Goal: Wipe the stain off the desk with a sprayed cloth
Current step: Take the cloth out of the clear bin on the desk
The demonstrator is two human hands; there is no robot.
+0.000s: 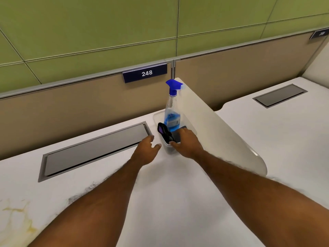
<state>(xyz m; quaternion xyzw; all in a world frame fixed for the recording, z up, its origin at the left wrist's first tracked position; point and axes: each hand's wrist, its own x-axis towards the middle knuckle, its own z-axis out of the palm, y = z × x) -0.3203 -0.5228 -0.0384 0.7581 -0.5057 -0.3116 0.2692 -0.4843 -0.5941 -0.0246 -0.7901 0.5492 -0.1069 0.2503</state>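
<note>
Stain (19, 218): yellowish smear on the table (169, 202) at 8 o'clock, untouched.
Cloth (175, 135): dark, in a clear tub (156, 115) at 12 o'clock, beside the spray bottle (171, 111).
Right hand (187, 143): fingers curled on the cloth and tub rim; firm grip, cannot tell.
Left hand (147, 152): fingers loosely spread, holding nothing, near the tub.
Progress: barely begun; fetching, spraying, wiping all remain.
</note>
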